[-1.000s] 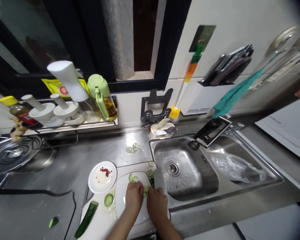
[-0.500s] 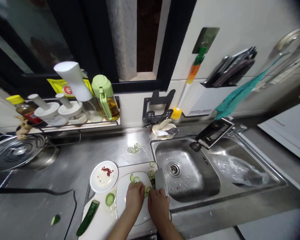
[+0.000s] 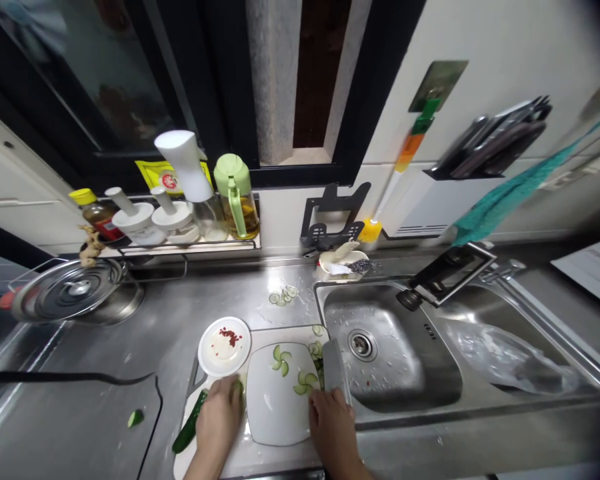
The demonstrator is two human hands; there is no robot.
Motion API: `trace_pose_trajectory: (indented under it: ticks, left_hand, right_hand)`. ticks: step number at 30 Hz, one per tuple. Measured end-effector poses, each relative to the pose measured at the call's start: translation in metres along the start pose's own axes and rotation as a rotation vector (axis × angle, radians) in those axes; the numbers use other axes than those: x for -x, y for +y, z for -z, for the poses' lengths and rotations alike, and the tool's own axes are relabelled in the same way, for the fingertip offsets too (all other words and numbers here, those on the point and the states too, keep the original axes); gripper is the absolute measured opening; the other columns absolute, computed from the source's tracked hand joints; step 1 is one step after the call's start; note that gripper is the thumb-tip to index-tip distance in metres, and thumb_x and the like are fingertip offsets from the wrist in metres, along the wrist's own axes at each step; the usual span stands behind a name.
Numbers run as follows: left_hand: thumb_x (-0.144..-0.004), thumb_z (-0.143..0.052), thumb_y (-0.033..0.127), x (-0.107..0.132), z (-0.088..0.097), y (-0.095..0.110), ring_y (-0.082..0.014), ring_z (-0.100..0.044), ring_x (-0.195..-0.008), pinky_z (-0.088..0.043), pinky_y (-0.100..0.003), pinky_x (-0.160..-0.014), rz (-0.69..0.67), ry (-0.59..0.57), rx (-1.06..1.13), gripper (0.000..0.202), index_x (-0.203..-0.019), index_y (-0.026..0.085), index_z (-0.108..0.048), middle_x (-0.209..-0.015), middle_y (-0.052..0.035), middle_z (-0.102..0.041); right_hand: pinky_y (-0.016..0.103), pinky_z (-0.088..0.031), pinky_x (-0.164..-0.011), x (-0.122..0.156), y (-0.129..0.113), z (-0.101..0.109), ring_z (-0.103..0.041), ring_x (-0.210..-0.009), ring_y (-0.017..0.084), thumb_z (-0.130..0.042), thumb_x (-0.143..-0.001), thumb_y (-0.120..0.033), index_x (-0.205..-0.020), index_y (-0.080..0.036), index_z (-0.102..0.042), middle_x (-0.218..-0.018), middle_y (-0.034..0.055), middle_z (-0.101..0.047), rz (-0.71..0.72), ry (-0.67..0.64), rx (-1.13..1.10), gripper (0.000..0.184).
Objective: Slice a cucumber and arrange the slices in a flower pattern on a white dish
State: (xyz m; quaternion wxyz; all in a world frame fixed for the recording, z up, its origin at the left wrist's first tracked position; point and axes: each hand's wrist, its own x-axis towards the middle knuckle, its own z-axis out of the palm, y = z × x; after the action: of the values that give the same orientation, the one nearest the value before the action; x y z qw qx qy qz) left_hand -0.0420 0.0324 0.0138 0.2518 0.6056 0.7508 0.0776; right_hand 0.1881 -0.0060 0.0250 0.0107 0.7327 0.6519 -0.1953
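A white square plate with a few cucumber slices lies on a white cutting board beside the sink. My right hand grips a cleaver, whose broad blade stands along the plate's right edge. My left hand rests on the board left of the plate, fingers curled over a cucumber slice, with the half cucumber just to its left. A small round white dish with red bits sits above my left hand.
A steel sink with a folded faucet lies right of the board. Loose cucumber slices and a cucumber end lie on the counter. A pot lid sits at left. Bottles line the back shelf.
My left hand has moved off the plate to the left, onto the board by the half cucumber. Slices it covered now show on the plate. The camera has swung left.
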Motion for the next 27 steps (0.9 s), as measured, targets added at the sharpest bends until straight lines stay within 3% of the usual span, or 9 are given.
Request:
trace_pose_trajectory:
  ticks: [3,7,16,20,27]
  left_hand:
    - [-0.091,-0.037,0.025,0.001,0.004,-0.006,-0.0227,-0.065,-0.097,-0.046,-0.031,-0.082,0.114,-0.059,-0.082,0.036,-0.114,0.016,-0.064,-0.114,-0.0131,-0.067]
    - [-0.092,-0.036,0.023,-0.001,0.004,-0.002,-0.0218,-0.066,-0.097,-0.044,-0.029,-0.081,0.169,-0.117,-0.125,0.035,-0.112,0.016,-0.064,-0.111,-0.0139,-0.067]
    - [-0.091,-0.040,0.024,-0.006,0.007,-0.005,-0.0218,-0.068,-0.087,-0.043,-0.028,-0.074,0.198,-0.132,-0.105,0.029,-0.102,0.017,-0.065,-0.099,-0.0129,-0.072]
    - [-0.089,-0.040,0.023,-0.008,0.006,-0.007,-0.0212,-0.067,-0.082,-0.042,-0.028,-0.071,0.207,-0.112,-0.110,0.024,-0.090,0.018,-0.064,-0.090,-0.0110,-0.071]
    - [-0.084,-0.046,0.024,-0.008,0.006,-0.019,-0.0164,-0.062,-0.066,-0.038,-0.023,-0.063,0.113,-0.084,0.066,0.015,-0.075,0.022,-0.058,-0.069,-0.0017,-0.067]
  right_hand:
    - [0.037,-0.035,-0.071,0.003,-0.006,-0.005,-0.055,-0.099,0.027,-0.041,-0.092,-0.016,-0.086,-0.023,-0.064,-0.091,0.0054,-0.070,0.042,-0.031,0.006,0.025]
    - [0.037,-0.036,-0.073,0.005,-0.014,-0.015,-0.054,-0.100,0.027,-0.041,-0.092,-0.015,-0.087,-0.023,-0.064,-0.092,0.0058,-0.069,0.083,-0.041,-0.001,0.025]
    - [0.035,-0.034,-0.072,0.006,-0.017,-0.029,-0.054,-0.101,0.027,-0.045,-0.091,-0.015,-0.085,-0.023,-0.063,-0.091,0.0048,-0.068,0.134,-0.010,0.001,0.020]
    - [0.036,-0.034,-0.072,0.006,-0.017,-0.029,-0.054,-0.101,0.027,-0.045,-0.090,-0.014,-0.085,-0.023,-0.063,-0.090,0.0048,-0.068,0.136,0.000,-0.003,0.021]
    - [0.032,-0.037,-0.075,0.002,-0.020,-0.026,-0.056,-0.092,0.022,-0.047,-0.085,-0.010,-0.080,-0.020,-0.063,-0.083,0.0039,-0.067,0.201,0.009,-0.170,0.019]
